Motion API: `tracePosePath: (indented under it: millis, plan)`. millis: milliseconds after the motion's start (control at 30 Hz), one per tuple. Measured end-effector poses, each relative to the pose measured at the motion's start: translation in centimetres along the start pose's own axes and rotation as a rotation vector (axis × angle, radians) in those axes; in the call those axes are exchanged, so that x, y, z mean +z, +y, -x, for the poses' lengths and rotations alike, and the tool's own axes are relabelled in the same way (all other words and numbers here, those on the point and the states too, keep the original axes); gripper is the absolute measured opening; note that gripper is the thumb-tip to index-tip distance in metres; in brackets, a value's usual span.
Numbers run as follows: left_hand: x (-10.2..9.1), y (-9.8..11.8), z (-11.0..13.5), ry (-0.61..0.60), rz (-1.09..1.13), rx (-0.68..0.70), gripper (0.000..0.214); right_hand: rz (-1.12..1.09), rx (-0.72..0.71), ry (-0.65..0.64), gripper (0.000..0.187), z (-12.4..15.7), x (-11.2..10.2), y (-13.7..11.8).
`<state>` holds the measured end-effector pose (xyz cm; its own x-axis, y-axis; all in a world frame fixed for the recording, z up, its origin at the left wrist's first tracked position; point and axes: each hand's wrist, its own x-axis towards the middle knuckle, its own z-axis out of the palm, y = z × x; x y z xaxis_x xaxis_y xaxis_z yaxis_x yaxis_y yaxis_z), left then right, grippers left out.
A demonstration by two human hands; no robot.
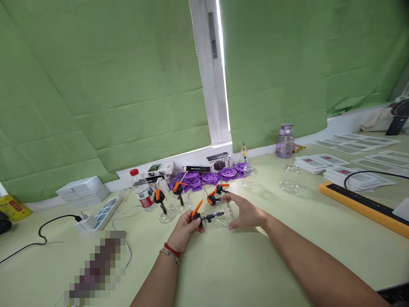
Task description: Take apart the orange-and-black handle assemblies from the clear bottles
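A clear spray bottle (220,218) with a black head and an orange trigger lies on its side between my hands. My left hand (184,230) is closed around its black head, thumb on the near side. At the bottle's rounded base, my right hand (246,212) curves round it, fingers above and thumb below. Just beyond lie black-and-orange spray heads (211,197), partly hidden by my right fingers. Two more bottles with orange-trigger heads, a left one (166,215) and a right one (180,200), stand upright to the left.
Purple plastic parts (210,178) and small boxes (220,161) lie along the wall. A red-capped water bottle (142,189) and a power strip (108,213) are at left. Clear bottles (289,181), a purple drink bottle (284,143), card stacks (348,179) and an orange-black strip (364,209) are at right.
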<state>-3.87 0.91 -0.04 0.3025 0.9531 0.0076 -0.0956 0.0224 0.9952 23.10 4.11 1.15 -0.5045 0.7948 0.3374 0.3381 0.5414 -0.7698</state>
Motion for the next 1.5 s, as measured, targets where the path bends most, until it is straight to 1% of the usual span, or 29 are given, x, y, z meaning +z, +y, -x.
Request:
tracePosePath:
  millis: [133, 433, 567, 667, 767, 900, 1000, 1100, 1233, 1300, 1400, 1500]
  plan:
    - [0.0, 0.1, 0.0, -0.001, 0.0, -0.003, 0.03, -0.023, -0.001, 0.004, 0.081, 0.0, -0.2, 0.2]
    - [0.1, 0.3, 0.1, -0.019, 0.038, -0.019, 0.032, -0.057, 0.048, -0.035, 0.081, 0.1, -0.2, 1.0]
    - [0.1, 0.3, 0.2, -0.029, 0.038, -0.018, 0.031, -0.054, 0.065, -0.045, 0.08, 0.1, -0.1, 1.0]
    - [0.0, 0.2, 0.2, -0.035, 0.036, -0.021, 0.031, -0.05, 0.06, -0.059, 0.074, 0.0, -0.3, 0.5]
    - [-0.1, 0.1, 0.1, -0.04, 0.041, -0.021, 0.03, -0.044, 0.039, -0.075, 0.063, 0.0, -0.4, 0.1]
    - [0.0, 0.2, 0.1, -0.044, 0.042, -0.019, 0.031, -0.083, 0.033, -0.082, 0.053, -0.1, -0.3, 0.2]
    - [0.2, 0.3, 0.2, -0.046, 0.031, -0.018, 0.031, -0.146, 0.092, -0.073, 0.056, -0.1, 0.0, 0.7]
    - [0.4, 0.5, 0.3, -0.042, 0.027, -0.02, 0.03, -0.243, 0.159, -0.093, 0.061, -0.1, 0.2, 1.0]
    - [0.5, 0.4, 0.3, -0.035, 0.018, -0.02, 0.031, -0.311, 0.16, -0.091, 0.054, -0.1, 0.5, 1.2]
    - [0.4, 0.4, 0.2, -0.026, 0.016, -0.018, 0.031, -0.315, 0.158, -0.077, 0.055, -0.2, 0.6, 1.3]
    - [0.3, 0.3, 0.2, -0.002, 0.026, -0.017, 0.032, -0.33, 0.155, -0.057, 0.061, -0.2, 0.6, 1.6]
    - [0.3, 0.3, 0.1, 0.023, 0.036, -0.015, 0.033, -0.329, 0.136, -0.093, 0.075, 0.0, 0.2, 1.7]
